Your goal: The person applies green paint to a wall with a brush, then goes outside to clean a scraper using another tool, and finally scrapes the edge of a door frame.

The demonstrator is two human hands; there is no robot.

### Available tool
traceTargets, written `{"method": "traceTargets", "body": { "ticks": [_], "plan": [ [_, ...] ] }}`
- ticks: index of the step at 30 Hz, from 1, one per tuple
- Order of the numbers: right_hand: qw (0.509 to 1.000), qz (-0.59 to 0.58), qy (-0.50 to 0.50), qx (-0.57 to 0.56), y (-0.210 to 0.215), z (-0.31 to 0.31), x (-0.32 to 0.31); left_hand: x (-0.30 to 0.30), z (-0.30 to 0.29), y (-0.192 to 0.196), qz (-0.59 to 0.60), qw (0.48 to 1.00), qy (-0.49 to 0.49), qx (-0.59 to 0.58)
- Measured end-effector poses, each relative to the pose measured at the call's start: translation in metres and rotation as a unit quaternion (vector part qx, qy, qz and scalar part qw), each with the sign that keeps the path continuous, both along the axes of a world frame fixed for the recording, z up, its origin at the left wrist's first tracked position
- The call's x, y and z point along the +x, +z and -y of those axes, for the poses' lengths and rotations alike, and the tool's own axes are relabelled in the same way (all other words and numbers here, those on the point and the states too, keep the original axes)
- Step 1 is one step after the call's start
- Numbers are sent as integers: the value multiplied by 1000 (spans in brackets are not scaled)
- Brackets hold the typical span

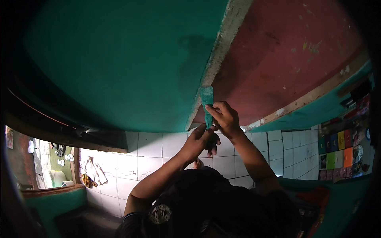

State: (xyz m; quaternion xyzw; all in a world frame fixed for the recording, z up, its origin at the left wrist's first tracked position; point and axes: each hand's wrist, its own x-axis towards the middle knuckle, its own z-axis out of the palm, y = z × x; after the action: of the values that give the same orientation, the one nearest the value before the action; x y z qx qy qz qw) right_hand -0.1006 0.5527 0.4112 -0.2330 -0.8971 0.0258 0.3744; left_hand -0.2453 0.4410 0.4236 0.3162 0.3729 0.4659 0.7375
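A flat tool (206,95) shaped like a putty knife, coated in green paint, stands upright with its wide end against the bare grey door-frame-like strip (217,55). My right hand (225,119) is closed on it, thumb and fingers at its narrow neck. Just below, my left hand (199,142) is closed round the lower end of the handle, some fingers curled and partly in shadow. To the left of the strip lies a green painted wall (119,67); to the right, a worn dull-red panel (285,59) with paint specks.
White tiles (151,144) cover the floor below my hands. A crumpled cloth (92,172) lies on it at the left. Coloured drawers (335,148) stand at the far right. A low green wall (55,204) is at the lower left, near a bright opening.
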Motion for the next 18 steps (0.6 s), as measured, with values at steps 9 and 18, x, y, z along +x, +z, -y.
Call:
{"method": "traceTargets", "body": {
  "ticks": [9, 18],
  "plan": [
    [590, -490, 135, -627, 37, 15, -31, -3, -23, 5, -193, 965, 77, 159],
    [694, -386, -25, -607, 103, -7, -50, 8, -48, 31, -257, 913, 127, 289]
  ]
}}
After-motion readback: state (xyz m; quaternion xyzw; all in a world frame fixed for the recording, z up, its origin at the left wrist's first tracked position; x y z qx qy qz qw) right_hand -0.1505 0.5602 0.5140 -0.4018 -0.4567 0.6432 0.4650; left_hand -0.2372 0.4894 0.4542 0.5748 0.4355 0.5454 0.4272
